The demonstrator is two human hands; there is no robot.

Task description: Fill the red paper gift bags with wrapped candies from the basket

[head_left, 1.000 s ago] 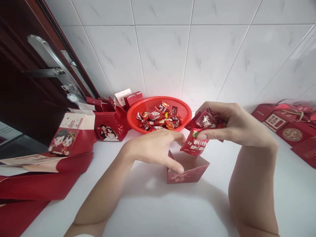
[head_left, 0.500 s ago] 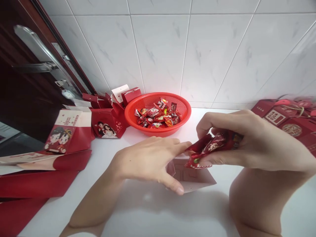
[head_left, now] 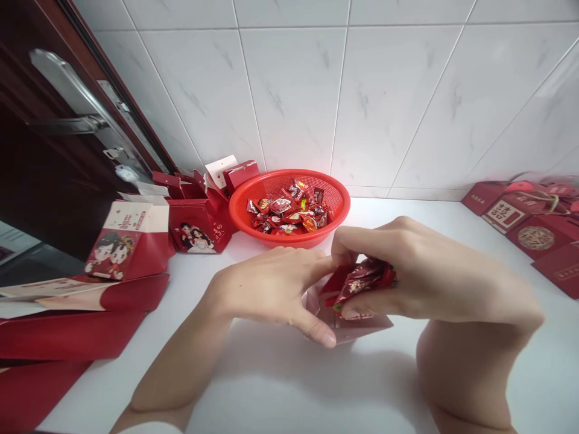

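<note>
Right hand (head_left: 407, 271) is pinching a little bunch of red candy packets (head_left: 362, 283), thumb and fingers closed tight around them, right over the mouth of a small open paper box (head_left: 350, 325) sitting on the white bench (head_left: 271, 386). Left hand (head_left: 266, 289) is spread wide around the box, with the thumb tip against its near edge and the index finger reaching across the top, not really gripping anything.

Just behind, near the back edge of the bench, there's a red plastic basket (head_left: 289, 242) full of more candy (head_left: 289, 212). Left of it are printed red boxes with a cartoon couple on them (head_left: 198, 228), plus flat red sheets (head_left: 67, 334) along the left edge. More red boxes (head_left: 534, 235) are piled at the back right corner.
</note>
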